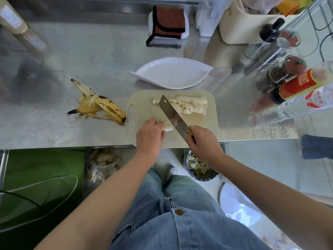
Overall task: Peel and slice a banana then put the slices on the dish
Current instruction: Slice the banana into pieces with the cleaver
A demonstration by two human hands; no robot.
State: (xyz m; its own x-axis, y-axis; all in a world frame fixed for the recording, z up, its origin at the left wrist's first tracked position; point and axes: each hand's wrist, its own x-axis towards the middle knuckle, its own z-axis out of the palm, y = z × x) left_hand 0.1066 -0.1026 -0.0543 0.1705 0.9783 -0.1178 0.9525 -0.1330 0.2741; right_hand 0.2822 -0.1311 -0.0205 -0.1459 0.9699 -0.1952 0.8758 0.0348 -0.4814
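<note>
Peel point(98, 105) lies spent on the surface, left of the cutting board point(210, 123). Peeling done; slicing in hand, near its end by the look of it.

Left hand point(149, 134): grip curled round a short banana stub point(168, 127) at the board's near edge.

Knife point(173, 116) angled across the board, blade against the stub's cut face. Slices point(189, 105) piled beyond it.

Right hand point(201, 141): grip clamped on the knife handle.

Dish point(173, 73) behind the board, no slices on it.

Next likely calls for a few more cuts, with fingers kept back from the blade, then carrying slices over.
</note>
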